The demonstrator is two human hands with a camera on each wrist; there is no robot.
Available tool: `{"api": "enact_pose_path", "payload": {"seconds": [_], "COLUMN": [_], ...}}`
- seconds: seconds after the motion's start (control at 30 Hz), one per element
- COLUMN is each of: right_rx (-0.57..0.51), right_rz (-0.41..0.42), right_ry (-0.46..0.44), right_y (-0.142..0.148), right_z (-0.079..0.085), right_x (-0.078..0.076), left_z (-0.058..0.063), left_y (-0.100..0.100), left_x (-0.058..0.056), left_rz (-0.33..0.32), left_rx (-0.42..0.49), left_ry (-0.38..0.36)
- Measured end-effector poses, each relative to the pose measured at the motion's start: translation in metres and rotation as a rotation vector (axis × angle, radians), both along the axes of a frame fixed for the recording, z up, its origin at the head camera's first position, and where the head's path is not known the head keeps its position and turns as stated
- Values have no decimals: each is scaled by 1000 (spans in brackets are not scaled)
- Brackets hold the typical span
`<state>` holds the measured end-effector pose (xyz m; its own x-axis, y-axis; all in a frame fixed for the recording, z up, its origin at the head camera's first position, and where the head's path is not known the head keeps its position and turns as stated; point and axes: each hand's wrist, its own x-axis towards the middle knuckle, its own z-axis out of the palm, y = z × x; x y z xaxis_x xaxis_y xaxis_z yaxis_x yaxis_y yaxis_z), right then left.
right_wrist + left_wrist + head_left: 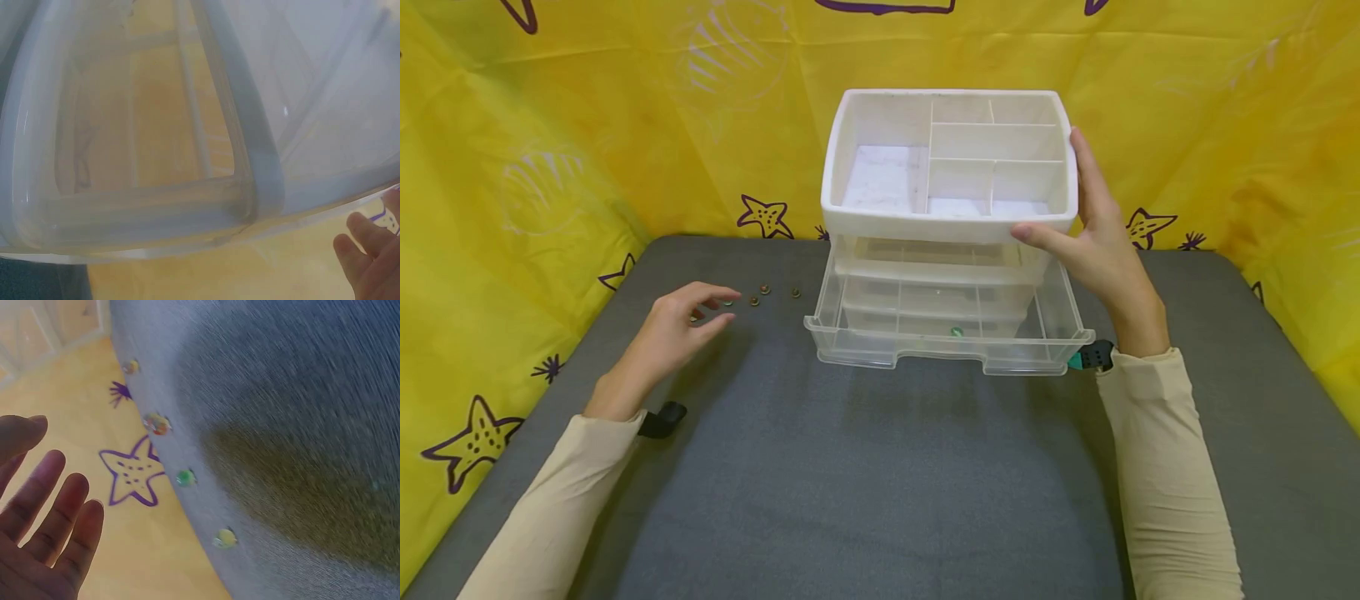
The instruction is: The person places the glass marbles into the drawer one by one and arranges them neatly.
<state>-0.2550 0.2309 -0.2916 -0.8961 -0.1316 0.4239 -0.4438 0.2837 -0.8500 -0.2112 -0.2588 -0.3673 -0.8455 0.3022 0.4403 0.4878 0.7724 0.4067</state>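
Observation:
A white plastic drawer organizer [951, 227] stands on the table, with a divided tray on top. Its clear lower drawer [857, 350] is pulled out toward me, and a green glass marble [957, 332] lies inside. My right hand [1105, 242] holds the organizer's upper right corner, thumb on the front rim and fingers along the side. Several glass marbles [765, 289] lie on the table left of the organizer. Just beside them hovers my left hand [673, 329], fingers loosely bent and apart, holding nothing. In the left wrist view, marbles [157, 424] sit in a row beyond the fingers.
A dark grey cloth [880, 483] covers the table. Yellow fabric [625, 108] with starfish drawings hangs behind and at both sides. The pulled-out drawer juts over the table in front of the organizer.

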Motion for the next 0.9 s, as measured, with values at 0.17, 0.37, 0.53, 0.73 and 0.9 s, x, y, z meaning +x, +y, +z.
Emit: {"api": "enact_pose_path", "payload": {"seconds": [0.17, 0.37, 0.53, 0.73, 0.9], "right_rx": [14, 5, 3, -1, 3], "right_rz": [0, -4, 2, 6, 0], "right_ry": [1, -15, -6, 4, -6], "right_y": [-1, 0, 0, 0, 1], "right_z": [-1, -1, -1, -1, 0], "right_x": [-1, -1, -1, -1, -1], "left_z": [-5, -10, -13, -14, -11], "left_y": [-10, -21, -29, -36, -41], "left_x": [-3, -7, -11, -17, -22], "left_rz": [44, 73, 93, 117, 139], "left_rx": [-18, -32, -64, -119, -153], "left_ry": [-73, -110, -139, -236, -337]}}
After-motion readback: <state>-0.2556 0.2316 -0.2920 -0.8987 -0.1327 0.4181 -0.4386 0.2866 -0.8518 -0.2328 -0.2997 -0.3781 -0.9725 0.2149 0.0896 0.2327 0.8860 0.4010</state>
